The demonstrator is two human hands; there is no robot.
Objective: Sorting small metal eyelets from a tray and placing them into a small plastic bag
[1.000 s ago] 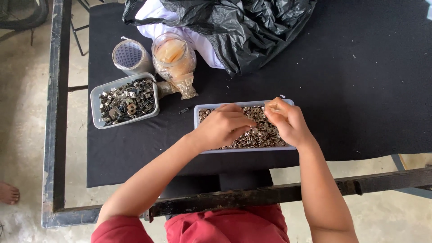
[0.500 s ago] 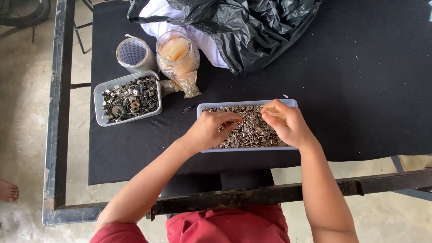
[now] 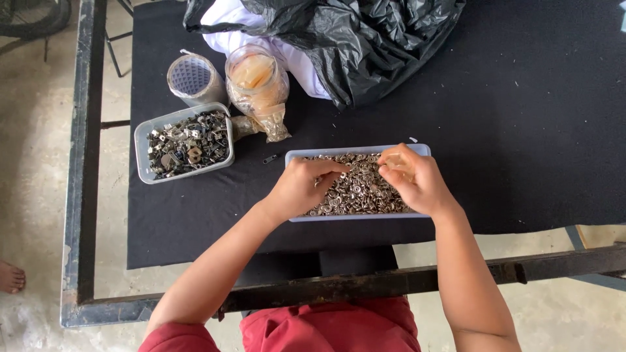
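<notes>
Left hand [image 3: 301,188] has slid back a bit since a second ago: it was spread over the middle of the small silvery metal rings in the shallow pale-blue plastic tray [image 3: 357,151], now it sits at the tray's left end with the fingers [image 3: 332,171] curled in. Right hand [image 3: 414,179] has drifted from the tray's far right corner slightly inward, fingertips pinched together over the rings.
</notes>
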